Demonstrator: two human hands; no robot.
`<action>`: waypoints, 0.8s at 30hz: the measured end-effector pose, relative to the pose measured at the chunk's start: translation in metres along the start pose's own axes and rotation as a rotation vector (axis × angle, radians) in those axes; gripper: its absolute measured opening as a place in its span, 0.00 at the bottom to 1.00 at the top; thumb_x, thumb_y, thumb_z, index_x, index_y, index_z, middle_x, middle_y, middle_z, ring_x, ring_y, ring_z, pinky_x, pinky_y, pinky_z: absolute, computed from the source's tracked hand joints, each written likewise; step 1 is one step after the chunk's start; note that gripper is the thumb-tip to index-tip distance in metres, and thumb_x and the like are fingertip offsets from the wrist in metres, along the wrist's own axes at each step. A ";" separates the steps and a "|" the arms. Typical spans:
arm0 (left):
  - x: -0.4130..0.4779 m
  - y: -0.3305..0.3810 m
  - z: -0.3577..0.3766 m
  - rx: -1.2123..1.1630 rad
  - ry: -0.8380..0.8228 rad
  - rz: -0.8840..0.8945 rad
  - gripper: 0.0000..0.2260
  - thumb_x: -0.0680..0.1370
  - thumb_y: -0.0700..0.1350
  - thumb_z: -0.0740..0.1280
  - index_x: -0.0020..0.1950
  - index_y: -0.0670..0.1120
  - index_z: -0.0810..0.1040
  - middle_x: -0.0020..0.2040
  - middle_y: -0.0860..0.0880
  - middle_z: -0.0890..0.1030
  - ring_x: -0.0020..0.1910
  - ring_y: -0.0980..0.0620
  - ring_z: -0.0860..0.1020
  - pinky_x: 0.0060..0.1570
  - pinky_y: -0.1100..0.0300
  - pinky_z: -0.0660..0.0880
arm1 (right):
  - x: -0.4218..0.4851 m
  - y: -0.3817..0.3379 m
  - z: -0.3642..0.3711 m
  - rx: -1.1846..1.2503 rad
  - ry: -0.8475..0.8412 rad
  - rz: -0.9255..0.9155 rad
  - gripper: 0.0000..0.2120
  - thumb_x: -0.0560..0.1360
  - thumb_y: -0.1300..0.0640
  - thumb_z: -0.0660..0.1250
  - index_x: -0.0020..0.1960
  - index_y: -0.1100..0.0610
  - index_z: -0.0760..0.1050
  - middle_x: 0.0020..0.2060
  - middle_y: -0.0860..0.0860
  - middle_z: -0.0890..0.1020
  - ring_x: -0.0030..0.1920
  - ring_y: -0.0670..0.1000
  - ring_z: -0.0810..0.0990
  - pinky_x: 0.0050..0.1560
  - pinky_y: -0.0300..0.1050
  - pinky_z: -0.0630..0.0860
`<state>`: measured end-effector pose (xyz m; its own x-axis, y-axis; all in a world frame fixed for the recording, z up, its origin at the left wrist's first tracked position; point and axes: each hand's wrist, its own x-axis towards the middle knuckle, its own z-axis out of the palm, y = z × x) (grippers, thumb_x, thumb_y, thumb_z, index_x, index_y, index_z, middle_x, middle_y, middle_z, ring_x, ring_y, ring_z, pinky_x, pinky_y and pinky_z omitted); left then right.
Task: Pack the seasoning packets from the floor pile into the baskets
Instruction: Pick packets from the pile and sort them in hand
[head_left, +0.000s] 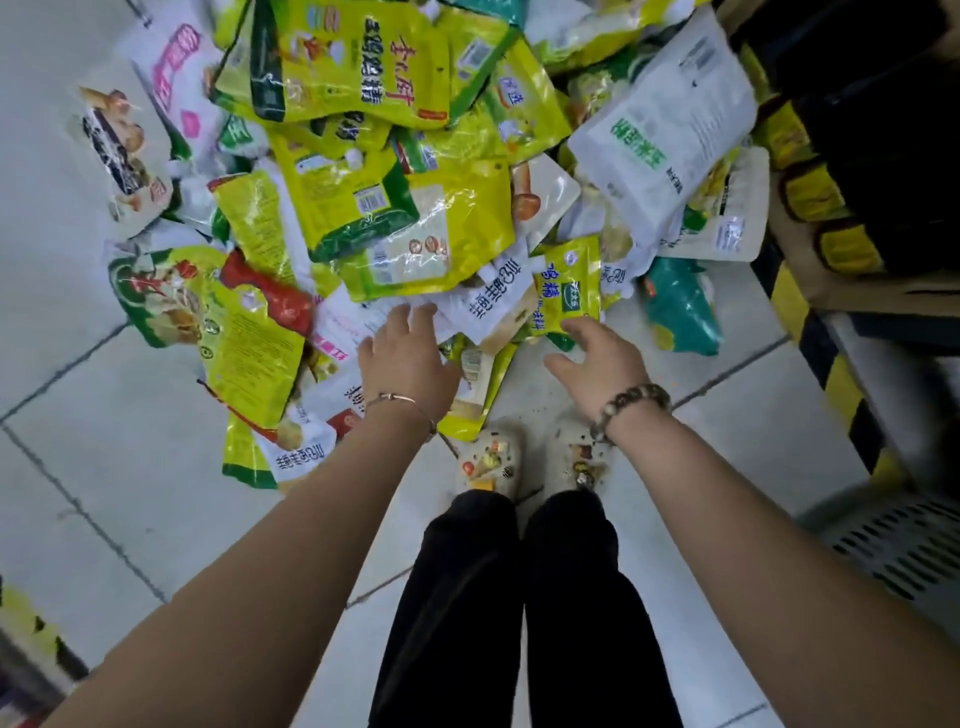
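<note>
Centre frame, your left hand (405, 353) and right hand (605, 358) hover spread, empty, over the pile (395, 208), poised to scoop.

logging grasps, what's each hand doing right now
Left hand: open, over the white packets, holding nothing.
Right hand: open, beside the small yellow packet, holding nothing.

Two hands are reaching over the packet pile (395, 208).
At its near edge the left hand (405, 358) is spreading fingers over a white packet (343, 322); the right hand (602, 358) is hanging loose-fingered beside a yellow packet (569, 280).
</note>
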<state>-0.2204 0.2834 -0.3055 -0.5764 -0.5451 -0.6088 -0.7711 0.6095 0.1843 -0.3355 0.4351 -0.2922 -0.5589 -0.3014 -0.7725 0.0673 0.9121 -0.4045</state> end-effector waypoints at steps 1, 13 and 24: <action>0.016 -0.005 0.010 0.033 0.012 -0.022 0.29 0.74 0.46 0.67 0.73 0.47 0.61 0.74 0.43 0.60 0.71 0.41 0.62 0.68 0.44 0.59 | 0.015 0.004 0.012 0.103 -0.013 0.070 0.22 0.74 0.52 0.67 0.67 0.53 0.70 0.63 0.52 0.75 0.62 0.52 0.74 0.56 0.41 0.69; 0.121 -0.050 0.044 0.351 0.224 0.450 0.30 0.77 0.35 0.56 0.77 0.46 0.49 0.77 0.42 0.49 0.75 0.40 0.52 0.70 0.40 0.52 | 0.124 -0.004 0.086 0.754 -0.062 0.534 0.33 0.64 0.38 0.73 0.60 0.59 0.74 0.50 0.53 0.79 0.49 0.55 0.79 0.49 0.51 0.77; 0.120 -0.038 0.028 0.428 0.140 0.436 0.24 0.82 0.41 0.51 0.77 0.41 0.48 0.77 0.42 0.49 0.75 0.42 0.53 0.69 0.41 0.55 | 0.116 -0.021 0.067 0.787 0.165 0.342 0.13 0.69 0.57 0.74 0.49 0.61 0.76 0.47 0.54 0.80 0.48 0.56 0.80 0.43 0.46 0.76</action>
<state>-0.2526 0.2108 -0.4078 -0.8661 -0.2466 -0.4349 -0.2965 0.9537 0.0499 -0.3468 0.3623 -0.4058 -0.5121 0.0538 -0.8572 0.7706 0.4695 -0.4309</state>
